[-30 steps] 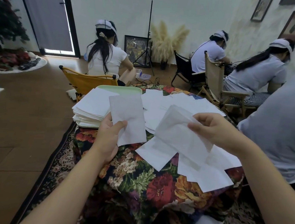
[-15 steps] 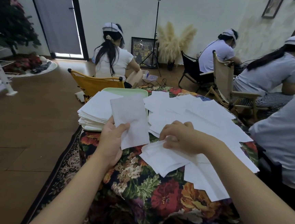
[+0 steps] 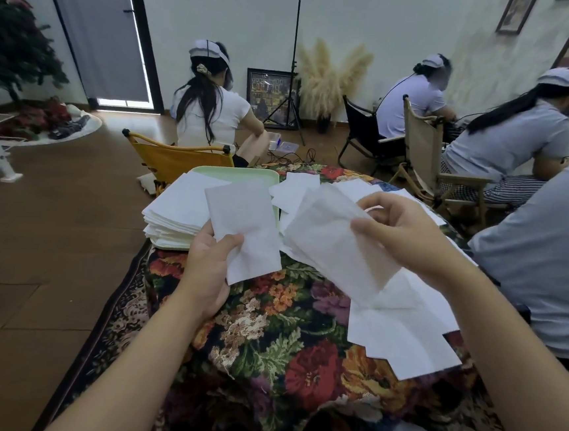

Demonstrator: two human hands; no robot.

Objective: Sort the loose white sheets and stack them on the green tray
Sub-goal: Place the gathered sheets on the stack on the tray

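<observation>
1. White thin sheet (image 3: 335, 250), soft and a little see-through, now hangs in the air from the right hand (image 3: 408, 236), which pinches its upper edge between thumb and fingers. Half a second ago this hand lay curled on the loose pile; it has since lifted one sheet free.
2. Another white sheet (image 3: 243, 232) stays upright in the left hand (image 3: 207, 270), with the thumb in front and the fingers behind, the same as before.
3. Under and beyond the right hand, the loose sheets (image 3: 400, 328) are scattered and overlapping on the flowered surface (image 3: 266, 334), so many are not sorted yet.
4. Beyond the left hand, the green tray (image 3: 235, 174) carries a tall, even stack (image 3: 176, 212). Only its far rim and a bit of its near edge show.
5. In my judgement the lifted sheet will join the one in the left hand, or go onto the stack. The task seems about half done.
6. Farther away, other persons sit on chairs (image 3: 174, 161) with their backs turned to us.
</observation>
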